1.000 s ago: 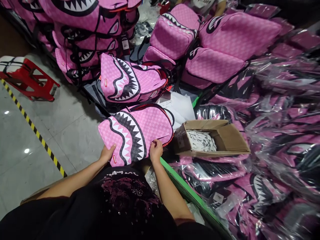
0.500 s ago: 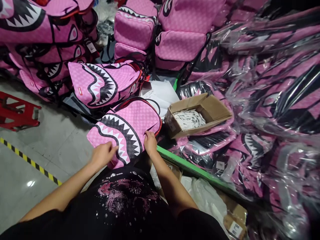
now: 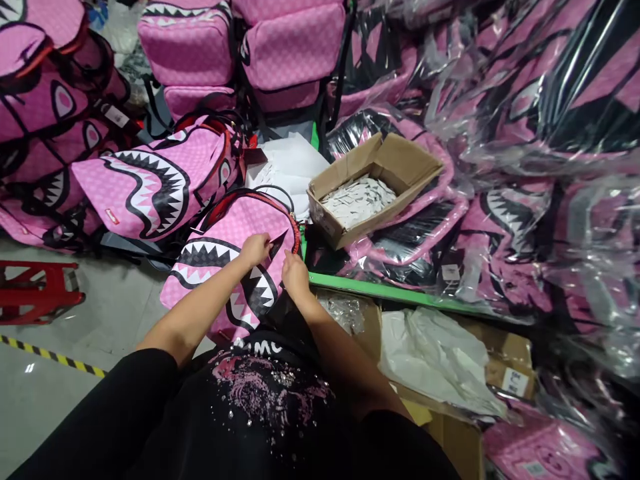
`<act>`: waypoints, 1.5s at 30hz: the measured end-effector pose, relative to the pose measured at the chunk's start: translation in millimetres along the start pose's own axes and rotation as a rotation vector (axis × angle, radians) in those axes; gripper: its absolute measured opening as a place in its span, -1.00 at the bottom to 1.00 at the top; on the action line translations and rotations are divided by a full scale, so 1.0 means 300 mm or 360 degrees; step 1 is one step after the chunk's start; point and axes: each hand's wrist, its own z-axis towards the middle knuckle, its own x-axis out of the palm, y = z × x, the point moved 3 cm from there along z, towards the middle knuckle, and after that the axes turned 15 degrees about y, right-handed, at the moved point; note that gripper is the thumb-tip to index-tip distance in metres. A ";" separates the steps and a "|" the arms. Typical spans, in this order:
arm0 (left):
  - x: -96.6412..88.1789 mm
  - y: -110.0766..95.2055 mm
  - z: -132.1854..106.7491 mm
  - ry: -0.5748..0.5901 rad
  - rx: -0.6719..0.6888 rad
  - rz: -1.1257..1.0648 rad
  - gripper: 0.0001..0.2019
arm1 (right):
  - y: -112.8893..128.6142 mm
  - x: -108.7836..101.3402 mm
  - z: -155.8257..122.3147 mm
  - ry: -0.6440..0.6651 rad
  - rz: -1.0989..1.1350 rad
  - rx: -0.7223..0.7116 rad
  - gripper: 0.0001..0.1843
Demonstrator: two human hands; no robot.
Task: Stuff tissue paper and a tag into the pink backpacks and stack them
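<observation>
A pink checked backpack [image 3: 255, 217] with a black-and-white shark-mouth print lies tilted in front of my body, its red-edged zip opening at the top and right. My left hand [image 3: 256, 251] reaches across the print, its fingers closed on the fabric near a dark fold at the right side. Close beside it, my right hand [image 3: 295, 273] pinches the bag's right edge below the red zip. My fingers hide what exactly they grip there. A second shark-mouth backpack [image 3: 150, 180] lies just beyond, to the left.
An open cardboard box [image 3: 325, 220] of small white pieces stands at the right on plastic-wrapped backpacks [image 3: 415, 247]. White sheets [image 3: 293, 163] lie behind my bag. A green rail [image 3: 380, 287] runs below the box. Stacked backpacks [image 3: 187, 53] fill the back; a red frame [image 3: 40, 290] stands at left.
My left hand has moved from the bag's lower left up and across to its right side, close to my right hand. The view has shifted to the right and down.
</observation>
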 end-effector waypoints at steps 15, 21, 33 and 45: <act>0.034 0.051 0.004 -0.0164 0.0109 -0.0482 -0.86 | 0.125 -0.118 0.104 0.0399 -0.0398 0.0108 -0.61; 0.051 0.041 0.000 -0.0198 0.0129 -0.0513 -0.86 | 0.103 -0.114 0.059 0.0304 -0.0756 -0.0095 -0.71; 0.307 0.150 -0.350 -0.0176 0.0179 0.0047 -0.21 | 0.051 -0.152 0.068 -0.0021 -0.1063 -0.0308 -0.67; 0.344 0.184 -0.387 -0.0092 0.0089 0.0156 -0.25 | 0.085 -0.181 0.101 -0.0236 -0.0832 -0.0241 -0.69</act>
